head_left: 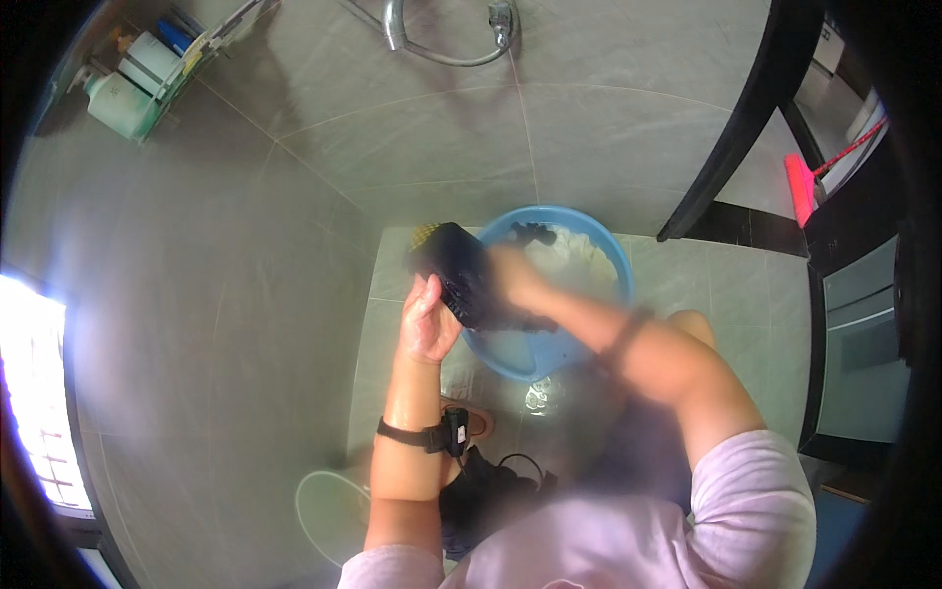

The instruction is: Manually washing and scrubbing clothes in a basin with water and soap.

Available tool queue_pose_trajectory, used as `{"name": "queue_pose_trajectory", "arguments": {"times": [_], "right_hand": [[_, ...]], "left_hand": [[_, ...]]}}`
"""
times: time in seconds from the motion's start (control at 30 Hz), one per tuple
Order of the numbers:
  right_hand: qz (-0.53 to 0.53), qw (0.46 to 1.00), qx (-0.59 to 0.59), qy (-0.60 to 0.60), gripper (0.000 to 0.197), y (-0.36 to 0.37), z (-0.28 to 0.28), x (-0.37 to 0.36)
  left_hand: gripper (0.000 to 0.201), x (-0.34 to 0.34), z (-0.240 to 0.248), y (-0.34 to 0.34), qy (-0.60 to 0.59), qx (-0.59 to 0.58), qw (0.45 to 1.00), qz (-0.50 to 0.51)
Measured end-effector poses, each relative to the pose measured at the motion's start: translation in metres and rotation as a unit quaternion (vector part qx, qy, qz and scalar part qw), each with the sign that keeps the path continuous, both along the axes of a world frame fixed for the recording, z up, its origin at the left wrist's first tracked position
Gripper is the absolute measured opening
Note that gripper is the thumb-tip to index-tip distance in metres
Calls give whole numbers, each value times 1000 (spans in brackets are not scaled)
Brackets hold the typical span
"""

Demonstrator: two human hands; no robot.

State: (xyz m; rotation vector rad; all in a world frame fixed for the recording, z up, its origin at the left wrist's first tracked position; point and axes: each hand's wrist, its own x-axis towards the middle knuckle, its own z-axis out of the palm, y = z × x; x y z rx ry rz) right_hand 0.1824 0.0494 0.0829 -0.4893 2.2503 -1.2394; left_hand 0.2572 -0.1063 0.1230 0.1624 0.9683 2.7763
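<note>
A black cloth item (459, 263) with a yellow-dotted end hangs over the left rim of a blue basin (620, 257); its exact kind is not clear. My left hand (428, 322) holds its lower left side, thumb and fingers against the cloth. Pressed to the item's right side is my right hand (515, 275), smeared by motion, its fingers mostly hidden. Inside the basin lie white cloth (579, 257), a dark piece of cloth (533, 233) and, towards the near side, cloudy water (508, 346).
A pale bucket (332, 512) stands at lower left. Overhead on the tiled wall are a tap with a hose (394, 27) and a shelf with bottles (123, 103). To the right are a black door frame (731, 128) and a red squeegee (800, 187). The floor by the basin looks wet.
</note>
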Motion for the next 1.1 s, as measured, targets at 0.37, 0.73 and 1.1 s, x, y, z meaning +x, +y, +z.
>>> {"name": "queue_pose_trajectory", "arguments": {"times": [0.37, 0.73, 1.1], "right_hand": [[-103, 824, -400, -388, 40, 37, 19, -14], [-183, 818, -517, -170, 29, 90, 31, -61], [-227, 846, -129, 464, 42, 117, 32, -59]], "left_hand": [[43, 4, 0, -14, -26, -97, 988, 114], [71, 3, -29, -31, -189, -341, 902, 186], [15, 3, -2, -5, 87, -711, 651, 252]]}}
